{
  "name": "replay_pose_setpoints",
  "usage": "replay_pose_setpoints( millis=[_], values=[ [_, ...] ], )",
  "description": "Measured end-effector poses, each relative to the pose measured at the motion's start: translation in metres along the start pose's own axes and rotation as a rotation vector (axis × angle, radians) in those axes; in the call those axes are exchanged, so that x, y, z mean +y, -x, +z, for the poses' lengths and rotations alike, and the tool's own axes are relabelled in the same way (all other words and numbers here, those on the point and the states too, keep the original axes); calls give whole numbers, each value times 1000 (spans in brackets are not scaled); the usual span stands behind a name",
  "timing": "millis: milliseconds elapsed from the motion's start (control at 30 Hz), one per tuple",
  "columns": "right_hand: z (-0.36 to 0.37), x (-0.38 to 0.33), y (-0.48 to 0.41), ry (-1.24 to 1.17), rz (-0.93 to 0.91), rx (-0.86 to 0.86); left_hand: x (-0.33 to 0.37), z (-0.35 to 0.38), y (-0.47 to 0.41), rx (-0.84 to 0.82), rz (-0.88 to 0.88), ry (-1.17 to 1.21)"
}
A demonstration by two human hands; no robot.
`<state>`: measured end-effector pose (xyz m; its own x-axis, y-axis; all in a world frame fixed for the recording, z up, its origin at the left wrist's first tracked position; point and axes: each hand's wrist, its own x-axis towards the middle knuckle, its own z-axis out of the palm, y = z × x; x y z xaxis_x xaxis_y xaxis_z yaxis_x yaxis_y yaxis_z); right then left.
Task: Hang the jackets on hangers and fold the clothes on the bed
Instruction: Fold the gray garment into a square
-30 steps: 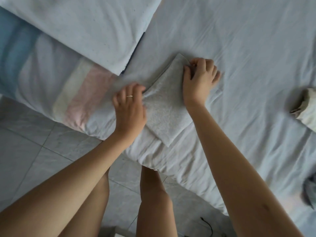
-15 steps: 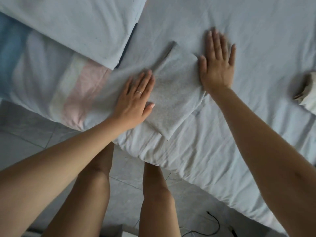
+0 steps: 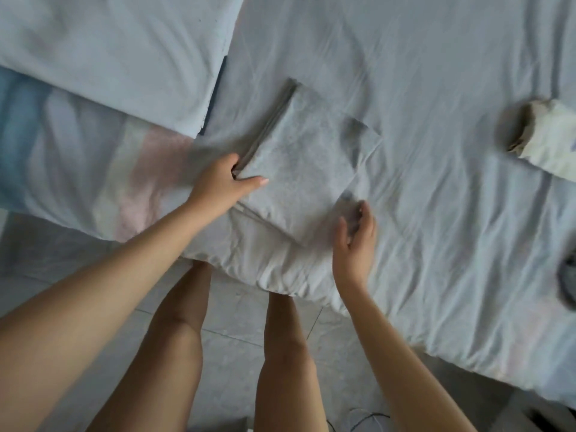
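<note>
Your hands have left their flat press: your left hand (image 3: 225, 181) has slid to the near left edge of the folded grey garment (image 3: 307, 169), and your right hand (image 3: 355, 241) has dropped back from its far side to its near right corner.

The garment lies on the pale bed sheet (image 3: 436, 88), close to the bed's near corner, with nothing on top of it. A pale pillow (image 3: 109, 57) lies just beside it on the left, over a pastel-striped cover (image 3: 78, 169). A cream bundle of cloth (image 3: 550, 141) sits well apart on the right, and a dark item (image 3: 568, 282) shows at the right edge. Your legs stand on the tiled floor (image 3: 43, 254).

Your left thumb lies on top of the garment with the fingers tucked under its edge, pinching it. Your right hand is blurred, its fingers loosely curled and holding nothing; you cannot tell whether the fingertips touch the cloth.
</note>
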<state>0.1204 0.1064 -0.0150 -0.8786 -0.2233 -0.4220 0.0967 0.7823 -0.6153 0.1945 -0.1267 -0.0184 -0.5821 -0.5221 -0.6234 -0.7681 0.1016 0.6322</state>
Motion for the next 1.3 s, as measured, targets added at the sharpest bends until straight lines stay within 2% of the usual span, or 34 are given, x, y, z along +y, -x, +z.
replay_pose_setpoints(
  millis=[67,167,233,333,433,467,533,600,667,733,833,967,1167,1300],
  values=[
    [6,-24,11,-277,152,-62,9,-9,5,-74,4,122],
    [10,-45,1,-623,457,-261,35,-17,21,-192,68,331],
    [6,-57,-10,-865,553,-442,55,-33,27,-260,137,445],
    [9,-97,-22,-1082,519,-574,79,-77,28,-258,250,488],
    [20,-153,-35,-1212,296,-518,86,-130,24,-136,391,516],
    [27,-176,-42,-1236,208,-529,83,-150,19,-46,418,514],
    [49,-215,-57,-1234,76,-591,67,-185,2,201,415,515],
    [80,-243,-72,-1100,27,-605,37,-202,-22,470,305,516],
    [115,-256,-81,-855,28,-482,6,-204,-40,629,143,541],
    [138,-254,-87,-722,57,-338,-20,-195,-51,715,28,642],
    [142,-249,-90,-689,72,-297,-29,-186,-60,735,-17,672],
    [139,-241,-81,-545,18,-386,-21,-187,-65,738,-18,605],
    [135,-232,-73,-683,9,-511,-33,-196,-63,826,38,551],
    [137,-225,-61,-563,-38,-558,-39,-194,-58,827,104,506]
  ],
)
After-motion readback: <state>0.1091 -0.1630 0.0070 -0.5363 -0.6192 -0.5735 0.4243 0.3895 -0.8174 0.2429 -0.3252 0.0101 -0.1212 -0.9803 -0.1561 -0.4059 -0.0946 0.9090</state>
